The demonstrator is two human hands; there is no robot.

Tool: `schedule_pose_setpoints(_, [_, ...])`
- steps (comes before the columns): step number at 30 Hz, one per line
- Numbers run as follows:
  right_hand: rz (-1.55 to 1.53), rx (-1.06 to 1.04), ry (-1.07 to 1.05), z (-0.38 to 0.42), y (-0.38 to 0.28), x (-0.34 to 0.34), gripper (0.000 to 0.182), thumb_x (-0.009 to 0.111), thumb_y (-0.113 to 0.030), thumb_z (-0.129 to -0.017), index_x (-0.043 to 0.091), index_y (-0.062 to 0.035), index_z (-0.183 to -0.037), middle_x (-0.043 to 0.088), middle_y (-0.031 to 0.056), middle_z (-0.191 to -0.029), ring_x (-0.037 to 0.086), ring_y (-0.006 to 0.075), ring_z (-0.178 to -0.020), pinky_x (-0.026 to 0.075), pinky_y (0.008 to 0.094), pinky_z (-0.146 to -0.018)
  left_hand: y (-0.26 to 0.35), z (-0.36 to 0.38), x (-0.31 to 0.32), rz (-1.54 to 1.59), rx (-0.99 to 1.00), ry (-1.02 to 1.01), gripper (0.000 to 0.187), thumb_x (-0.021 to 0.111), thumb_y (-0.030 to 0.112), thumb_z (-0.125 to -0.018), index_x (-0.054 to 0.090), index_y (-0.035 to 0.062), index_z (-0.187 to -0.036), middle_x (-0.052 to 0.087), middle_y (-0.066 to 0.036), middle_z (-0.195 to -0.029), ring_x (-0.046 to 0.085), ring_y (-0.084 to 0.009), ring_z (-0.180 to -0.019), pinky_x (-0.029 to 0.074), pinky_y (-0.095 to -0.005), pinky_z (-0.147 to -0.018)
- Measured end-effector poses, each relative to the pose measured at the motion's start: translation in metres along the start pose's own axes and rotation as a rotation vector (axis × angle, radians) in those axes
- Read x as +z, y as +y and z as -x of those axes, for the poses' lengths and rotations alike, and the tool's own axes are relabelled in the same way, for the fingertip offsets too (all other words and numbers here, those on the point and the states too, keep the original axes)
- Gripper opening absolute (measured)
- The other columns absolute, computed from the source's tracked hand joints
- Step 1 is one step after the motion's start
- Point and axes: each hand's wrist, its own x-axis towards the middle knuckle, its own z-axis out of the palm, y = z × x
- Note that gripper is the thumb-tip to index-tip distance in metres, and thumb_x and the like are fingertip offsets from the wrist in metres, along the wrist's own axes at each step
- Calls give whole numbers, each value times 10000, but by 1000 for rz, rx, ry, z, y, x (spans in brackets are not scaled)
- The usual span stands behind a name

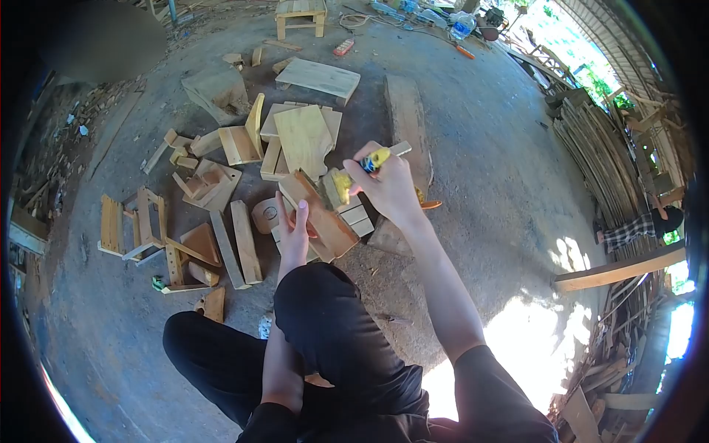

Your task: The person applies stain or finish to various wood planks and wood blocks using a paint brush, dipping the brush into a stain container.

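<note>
My right hand [389, 190] is closed around a brush [374, 159] with a yellow and blue handle. Its yellowish bristles point down to the left, close to a brown wooden board [330, 227]. At the board's left side my left hand [294, 235] grips it, with two fingers upright along the edge and the others partly hidden. Under and behind the board lie pale wooden slats [357, 220]. A light board with a notched corner [301, 140] rests just beyond. Beside my right wrist shows an orange-handled tool [430, 204], partly covered.
Several wooden pieces and small frames [133, 225] spread to the left. A low wooden bench [317, 77] and a long plank [406, 118] lie ahead. Stacked timber [602, 166] lines the right side, where a person in a checked shirt [628, 234] is near a beam [620, 266].
</note>
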Motion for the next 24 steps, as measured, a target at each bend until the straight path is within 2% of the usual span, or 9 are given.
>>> schedule_pose_setpoints(1, [-1, 0, -3, 7, -1, -5, 166, 738, -131, -1010, 644, 1, -977, 713, 58, -758, 787, 163, -701, 504, 264, -579, 0, 0, 0, 0, -26, 19, 973, 721, 418, -1027, 93, 167, -1727, 683, -59, -1068, 570, -61, -679, 469, -232, -566])
schedule_pose_setpoints(4, [27, 51, -28, 29, -8, -19, 169, 735, -126, -1014, 648, 10, -963, 706, 65, -758, 783, 160, -703, 516, 265, -573, 2, 1, 0, 37, -17, 5, 989, 732, 419, -1020, 88, 167, -1727, 684, -54, -1032, 541, -60, -615, 472, -241, -558])
schedule_pose_setpoints(8, [192, 103, -113, 48, -6, -42, 162, 728, -124, -1019, 664, 11, -958, 712, 77, -750, 769, 153, -675, 538, 271, -553, 8, 6, 1, 38, -31, 0, 976, 727, 422, -1024, 99, 168, -1727, 687, -38, -1003, 542, -51, -636, 470, -237, -565])
schedule_pose_setpoints(12, [218, 216, -88, 47, -23, -49, 175, 728, -121, -1019, 658, 21, -946, 710, 65, -745, 767, 158, -667, 541, 273, -551, 9, 5, -2, -3, -29, -13, 963, 712, 447, -1030, 113, 161, -1727, 702, -29, -1026, 554, -48, -668, 476, -225, -589])
schedule_pose_setpoints(14, [27, 134, 51, 38, -15, -40, 217, 746, -163, -998, 663, 34, -960, 708, 84, -731, 763, 174, -653, 522, 292, -583, 9, 5, -1, -7, -29, -23, 960, 707, 455, -1032, 116, 158, -1727, 705, -29, -1039, 558, -47, -681, 477, -221, -598])
schedule_pose_setpoints(17, [-125, 108, -24, 26, -6, -27, 201, 742, -159, -1002, 671, 27, -970, 723, 80, -765, 768, 173, -654, 533, 299, -583, 8, 3, -4, -35, -13, -30, 962, 701, 453, -1036, 103, 156, -1729, 703, -25, -1047, 565, -44, -707, 479, -216, -608])
schedule_pose_setpoints(18, [-29, 105, -69, 25, -6, -25, 191, 742, -155, -1002, 672, 21, -979, 728, 81, -791, 771, 165, -664, 539, 298, -583, 8, 4, -4, -22, -23, -23, 961, 701, 449, -1037, 101, 156, -1729, 708, -30, -1073, 569, -41, -722, 480, -214, -611])
schedule_pose_setpoints(21, [-136, 118, -88, 16, 17, -31, 189, 739, -154, -1005, 671, 21, -980, 722, 84, -799, 769, 162, -665, 539, 297, -589, 9, 3, -7, -16, -26, -22, 957, 699, 444, -1039, 102, 154, -1729, 716, -41, -1131, 573, -39, -745, 484, -211, -620])
schedule_pose_setpoints(24, [-41, 110, -48, 13, 29, -43, 173, 729, -139, -1011, 681, 25, -989, 729, 84, -821, 755, 162, -657, 553, 284, -592, 6, 4, -8, -26, -19, -22, 950, 697, 442, -1041, 110, 151, -1728, 720, -53, -1180, 573, -40, -751, 490, -214, -633])
